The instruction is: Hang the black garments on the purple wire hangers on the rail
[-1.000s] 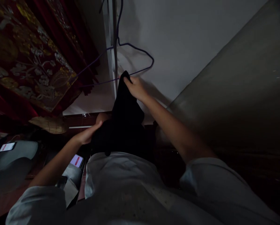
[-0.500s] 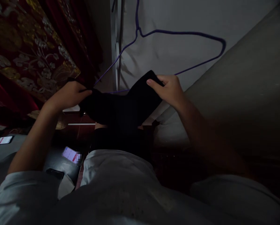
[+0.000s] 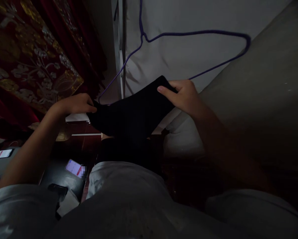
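Note:
A black garment (image 3: 134,114) is stretched between my two hands in front of a white wall. My left hand (image 3: 74,104) is closed on its left end. My right hand (image 3: 185,98) pinches its upper right corner, thumb on top. A purple wire hanger (image 3: 188,34) hangs just behind and above the garment; its lower wire runs down to the cloth near my left hand. The rest of the garment droops into shadow below.
A dark red curtain with gold flower embroidery (image 3: 34,56) hangs at the left. A lit phone (image 3: 75,167) lies below on a dark surface, another lit phone (image 3: 3,153) at the far left. A grey slanted surface (image 3: 258,93) fills the right. My white shirt (image 3: 129,202) covers the bottom.
My left hand has risen from the low part of the garment to its left end. Both hands have spread the cloth sideways, and the hanger now appears wider and closer.

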`<state>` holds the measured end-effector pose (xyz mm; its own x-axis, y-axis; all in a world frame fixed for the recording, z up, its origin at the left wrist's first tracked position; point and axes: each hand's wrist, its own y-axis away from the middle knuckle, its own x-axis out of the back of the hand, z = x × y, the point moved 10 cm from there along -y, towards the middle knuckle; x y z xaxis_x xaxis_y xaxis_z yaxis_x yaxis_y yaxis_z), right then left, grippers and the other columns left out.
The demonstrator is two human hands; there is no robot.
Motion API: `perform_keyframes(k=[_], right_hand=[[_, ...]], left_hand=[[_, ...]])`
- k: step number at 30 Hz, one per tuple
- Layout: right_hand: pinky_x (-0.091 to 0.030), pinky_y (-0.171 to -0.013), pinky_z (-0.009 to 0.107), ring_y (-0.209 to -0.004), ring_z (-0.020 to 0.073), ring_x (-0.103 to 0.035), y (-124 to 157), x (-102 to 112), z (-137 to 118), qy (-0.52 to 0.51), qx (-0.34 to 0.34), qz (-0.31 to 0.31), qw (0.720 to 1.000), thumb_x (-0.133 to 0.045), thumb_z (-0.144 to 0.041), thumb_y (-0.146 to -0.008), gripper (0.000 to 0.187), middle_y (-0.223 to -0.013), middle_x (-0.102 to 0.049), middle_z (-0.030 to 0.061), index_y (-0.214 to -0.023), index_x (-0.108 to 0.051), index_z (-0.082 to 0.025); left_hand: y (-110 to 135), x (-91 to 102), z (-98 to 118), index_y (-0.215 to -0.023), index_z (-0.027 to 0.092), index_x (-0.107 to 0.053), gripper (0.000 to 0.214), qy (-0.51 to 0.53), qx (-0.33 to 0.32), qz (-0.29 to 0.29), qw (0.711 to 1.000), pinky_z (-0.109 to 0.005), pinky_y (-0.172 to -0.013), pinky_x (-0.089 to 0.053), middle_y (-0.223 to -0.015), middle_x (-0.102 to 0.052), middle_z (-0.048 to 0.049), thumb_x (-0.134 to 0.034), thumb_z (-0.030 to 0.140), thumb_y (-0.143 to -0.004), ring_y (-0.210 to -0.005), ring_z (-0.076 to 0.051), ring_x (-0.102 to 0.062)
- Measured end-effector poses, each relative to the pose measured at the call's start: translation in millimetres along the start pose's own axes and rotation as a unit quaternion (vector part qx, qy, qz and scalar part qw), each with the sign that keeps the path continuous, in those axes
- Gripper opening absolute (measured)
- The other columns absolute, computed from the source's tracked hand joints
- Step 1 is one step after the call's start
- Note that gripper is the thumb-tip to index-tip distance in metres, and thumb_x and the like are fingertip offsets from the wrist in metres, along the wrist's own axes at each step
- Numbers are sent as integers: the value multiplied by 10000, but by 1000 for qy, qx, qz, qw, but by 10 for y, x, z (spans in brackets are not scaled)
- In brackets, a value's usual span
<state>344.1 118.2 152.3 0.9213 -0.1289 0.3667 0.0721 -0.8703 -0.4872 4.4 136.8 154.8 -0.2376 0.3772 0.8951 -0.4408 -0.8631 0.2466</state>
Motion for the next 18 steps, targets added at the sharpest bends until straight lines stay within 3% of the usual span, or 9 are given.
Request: perform_keyframes(k=[2,5,9,11,13,15,18], right_hand=[[-324,-514,269,-574,128,-474,-3,-41,-7,31,2,-7,999,-702,-379,-914,306,-570,-475,-19,-672,-614,-213],[-315,-520,267,-554,118,-461,-4,-80,-15,62,0,-13,998,-684,-369,-913,320,-577,-478,-19,-652,-602,-203],[-312,-541,280,-569,130,-453,9,-69,-44,74,-2,-10,997,-664,-402,-919,344,-589,-468,-10,-652,-574,-205],[-307,-545,283,-574,134,-442,16,-94,-58,76,-2,-14,997,-659,-443,-916,370,-584,-456,-7,-651,-553,-208],[-303,-547,282,-576,134,-431,20,-156,-77,74,0,-20,997,-655,-505,-902,412,-582,-445,-6,-646,-530,-208],[-298,-553,280,-577,131,-416,23,-224,-119,72,10,-17,997,-630,-585,-892,480,-581,-426,-7,-630,-492,-206],[-296,-568,287,-576,126,-402,43,-315,-190,78,35,-9,996,-552,-662,-912,554,-582,-403,-7,-621,-439,-204]], left_hand=[[16,3,99,-537,151,-618,270,-9,-14,-4,1000,-277,-601,-334,-559,-487,-7,-662,316,-747,-532,-128,-450],[27,154,275,-580,145,-622,243,-10,-45,47,998,-274,-647,-369,-622,-511,-5,-629,313,-756,-598,-135,-500],[7,194,339,-575,162,-554,246,-28,-62,46,997,-285,-658,-419,-632,-510,-1,-566,316,-766,-634,-153,-533],[6,227,434,-617,175,-562,220,-35,-104,71,991,-317,-714,-478,-688,-571,-14,-539,315,-784,-711,-187,-591],[55,360,628,-735,179,-613,169,-39,-181,162,969,-382,-852,-523,-866,-661,-47,-530,300,-819,-888,-236,-642],[153,494,823,-865,177,-636,128,-55,-246,279,927,-474,-1014,-493,-1056,-684,-83,-543,265,-859,-1070,-272,-626],[234,553,957,-938,199,-627,57,-83,-255,426,864,-602,-1183,-309,-1293,-649,-83,-611,237,-899,-1322,-315,-491]])
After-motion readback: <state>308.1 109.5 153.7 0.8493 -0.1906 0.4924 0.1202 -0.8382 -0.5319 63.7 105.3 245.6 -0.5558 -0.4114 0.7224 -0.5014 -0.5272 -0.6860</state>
